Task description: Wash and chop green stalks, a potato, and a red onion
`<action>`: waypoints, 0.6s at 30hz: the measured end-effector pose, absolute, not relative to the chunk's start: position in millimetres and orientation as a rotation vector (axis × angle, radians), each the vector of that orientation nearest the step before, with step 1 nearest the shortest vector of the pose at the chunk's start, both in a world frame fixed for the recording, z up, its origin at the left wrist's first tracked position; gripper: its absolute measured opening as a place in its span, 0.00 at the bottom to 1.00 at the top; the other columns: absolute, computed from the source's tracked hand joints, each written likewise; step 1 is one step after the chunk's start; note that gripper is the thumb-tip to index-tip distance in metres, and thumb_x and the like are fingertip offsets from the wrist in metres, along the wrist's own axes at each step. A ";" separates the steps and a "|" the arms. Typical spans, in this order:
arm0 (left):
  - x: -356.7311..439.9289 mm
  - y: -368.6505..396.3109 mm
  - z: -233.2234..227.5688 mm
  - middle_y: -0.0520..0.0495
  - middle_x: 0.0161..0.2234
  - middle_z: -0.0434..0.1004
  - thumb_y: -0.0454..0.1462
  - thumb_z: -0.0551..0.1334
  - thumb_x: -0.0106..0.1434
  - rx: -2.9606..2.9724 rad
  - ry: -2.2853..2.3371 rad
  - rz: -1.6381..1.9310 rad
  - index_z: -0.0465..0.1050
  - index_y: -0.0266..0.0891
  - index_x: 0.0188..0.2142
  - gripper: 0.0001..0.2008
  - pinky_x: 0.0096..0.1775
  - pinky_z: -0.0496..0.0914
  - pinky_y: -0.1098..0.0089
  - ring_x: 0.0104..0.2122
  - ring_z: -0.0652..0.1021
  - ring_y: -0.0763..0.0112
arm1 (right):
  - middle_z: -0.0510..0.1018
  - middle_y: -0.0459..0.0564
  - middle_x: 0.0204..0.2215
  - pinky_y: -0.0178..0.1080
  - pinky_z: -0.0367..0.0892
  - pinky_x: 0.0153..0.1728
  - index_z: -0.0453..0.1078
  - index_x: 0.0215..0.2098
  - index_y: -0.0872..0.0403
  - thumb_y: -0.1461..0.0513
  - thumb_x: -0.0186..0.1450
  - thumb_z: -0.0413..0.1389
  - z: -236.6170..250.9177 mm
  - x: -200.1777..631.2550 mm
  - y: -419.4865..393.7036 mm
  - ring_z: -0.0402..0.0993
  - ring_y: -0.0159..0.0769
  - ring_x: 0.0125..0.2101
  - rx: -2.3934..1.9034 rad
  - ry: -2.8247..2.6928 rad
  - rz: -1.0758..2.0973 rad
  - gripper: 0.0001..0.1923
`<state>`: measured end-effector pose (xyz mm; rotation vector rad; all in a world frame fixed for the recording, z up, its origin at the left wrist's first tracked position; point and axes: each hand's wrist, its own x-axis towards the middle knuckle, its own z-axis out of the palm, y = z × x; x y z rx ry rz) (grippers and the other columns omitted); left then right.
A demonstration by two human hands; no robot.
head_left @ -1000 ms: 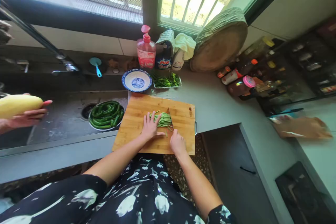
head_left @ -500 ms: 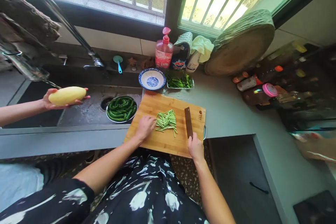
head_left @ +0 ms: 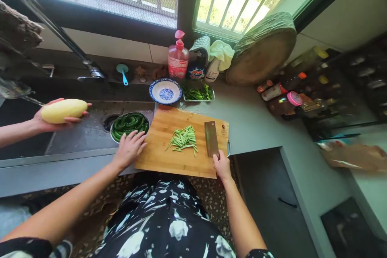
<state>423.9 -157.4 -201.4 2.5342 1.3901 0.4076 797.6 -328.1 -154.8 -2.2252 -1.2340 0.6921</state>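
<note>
The stalks (head_left: 183, 138) are pale green, the board (head_left: 163, 159) warm tan, the knife (head_left: 211, 138) brownish grey. The peppers (head_left: 128, 123) are dark green. The bowl (head_left: 158, 89) is white with a blue patterned rim and centre. The soap bottle (head_left: 177, 64) is pink, the counter (head_left: 242, 121) grey, the clothing (head_left: 159, 219) black with white floral blotches.

Right grip (head_left: 222, 165) holding cleaver (head_left: 211, 139); chopped stems (head_left: 184, 139) on cutting board (head_left: 178, 165); left grip (head_left: 130, 149) near green peppers (head_left: 128, 123).

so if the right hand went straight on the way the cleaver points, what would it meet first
The right hand, cleaver leading, would likely meet the tray of leafy greens beyond the cutting board; its height is unclear.
</note>
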 end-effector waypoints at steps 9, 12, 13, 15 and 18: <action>427.9 -103.8 -181.2 0.43 0.39 0.78 0.42 0.51 0.61 2.081 1.755 0.491 0.73 0.38 0.42 0.17 0.42 0.67 0.64 0.39 0.74 0.60 | 0.75 0.46 0.22 0.30 0.62 0.22 0.67 0.37 0.55 0.57 0.65 0.44 -149.8 777.4 -313.2 0.71 0.30 0.20 -2.321 -1.245 0.563 0.13; 416.0 -89.7 -188.7 0.39 0.46 0.75 0.40 0.52 0.59 2.141 1.749 0.444 0.70 0.36 0.49 0.20 0.45 0.66 0.63 0.45 0.73 0.57 | 0.77 0.52 0.29 0.31 0.61 0.24 0.70 0.43 0.55 0.60 0.65 0.44 -150.6 785.1 -313.5 0.74 0.33 0.26 -2.641 -1.456 0.113 0.15; 414.6 -86.5 -190.0 0.39 0.45 0.75 0.41 0.52 0.59 2.147 1.718 0.372 0.72 0.37 0.45 0.19 0.44 0.66 0.63 0.44 0.73 0.57 | 0.77 0.53 0.30 0.32 0.61 0.24 0.71 0.45 0.54 0.61 0.66 0.45 -152.9 789.7 -313.5 0.74 0.34 0.26 -2.722 -1.507 -0.007 0.16; 416.8 -82.0 -189.4 0.41 0.40 0.78 0.45 0.51 0.60 2.102 1.629 0.233 0.75 0.39 0.37 0.18 0.42 0.67 0.65 0.41 0.75 0.58 | 0.77 0.53 0.31 0.32 0.61 0.23 0.70 0.48 0.54 0.61 0.66 0.46 -160.8 800.0 -312.6 0.74 0.34 0.26 -2.803 -1.607 -0.171 0.16; 430.5 -77.5 -182.5 0.45 0.38 0.79 0.48 0.49 0.61 2.069 1.504 0.228 0.76 0.41 0.35 0.20 0.41 0.68 0.67 0.40 0.76 0.61 | 0.76 0.53 0.31 0.32 0.63 0.24 0.70 0.49 0.54 0.59 0.66 0.49 -178.1 811.4 -311.2 0.74 0.35 0.27 -2.788 -1.748 -0.291 0.16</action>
